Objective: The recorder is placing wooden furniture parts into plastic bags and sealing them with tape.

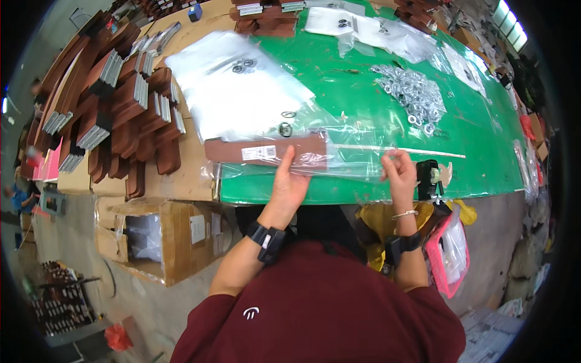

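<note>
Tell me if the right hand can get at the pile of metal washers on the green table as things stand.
Probably yes: the right hand pinches the clear bag, but only bare green table lies between it and the washers.

Taking the green table (pixel 375 121) as my landmark: at its near edge I press a clear plastic bag (pixel 339 158) holding a brown bar, which carries a white rectangular label (pixel 258 152). A stack of clear bags (pixel 236 91) lies on the table's left part, more (pixel 363 27) at its far end. An open brown cardboard box (pixel 175 236) with white labels stands below the table's near-left corner.
</note>
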Demonstrator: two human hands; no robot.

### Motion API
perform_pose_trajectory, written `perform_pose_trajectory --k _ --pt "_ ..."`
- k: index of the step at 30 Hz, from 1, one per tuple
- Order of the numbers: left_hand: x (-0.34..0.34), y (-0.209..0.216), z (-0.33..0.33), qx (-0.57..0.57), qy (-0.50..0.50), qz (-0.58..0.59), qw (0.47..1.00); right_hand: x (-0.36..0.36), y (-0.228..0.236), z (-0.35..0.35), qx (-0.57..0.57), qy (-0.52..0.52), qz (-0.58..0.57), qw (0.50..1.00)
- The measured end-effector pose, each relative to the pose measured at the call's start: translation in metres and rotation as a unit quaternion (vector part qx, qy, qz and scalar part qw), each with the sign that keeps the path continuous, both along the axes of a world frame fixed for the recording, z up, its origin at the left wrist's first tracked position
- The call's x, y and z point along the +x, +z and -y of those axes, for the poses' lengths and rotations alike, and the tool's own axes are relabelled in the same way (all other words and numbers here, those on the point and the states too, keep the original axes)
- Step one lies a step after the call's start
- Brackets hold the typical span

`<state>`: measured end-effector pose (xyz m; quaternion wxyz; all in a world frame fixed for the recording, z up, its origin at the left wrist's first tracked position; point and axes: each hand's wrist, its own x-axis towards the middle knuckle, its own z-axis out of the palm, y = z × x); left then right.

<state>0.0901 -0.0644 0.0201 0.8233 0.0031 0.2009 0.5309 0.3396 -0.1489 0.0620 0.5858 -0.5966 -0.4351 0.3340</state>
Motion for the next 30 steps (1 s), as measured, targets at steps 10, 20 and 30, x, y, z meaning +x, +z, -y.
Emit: perform_pose_trajectory --k 10,20,30 --pt "0.007 -0.003 0.009 -0.043 -0.005 -0.09 0.995 0.011 0.082 -0.116 -0.035 0.058 0.408 0.91" --pt "-0.013 -0.003 0.034 0.008 -0.041 -0.093 0.995 0.029 0.028 -0.16 -0.238 0.445 0.389 0.77" --pt "-0.023 -0.011 0.028 0.039 -0.048 -0.101 0.993 0.042 0.018 -0.147 -0.234 0.447 0.334 0.796"
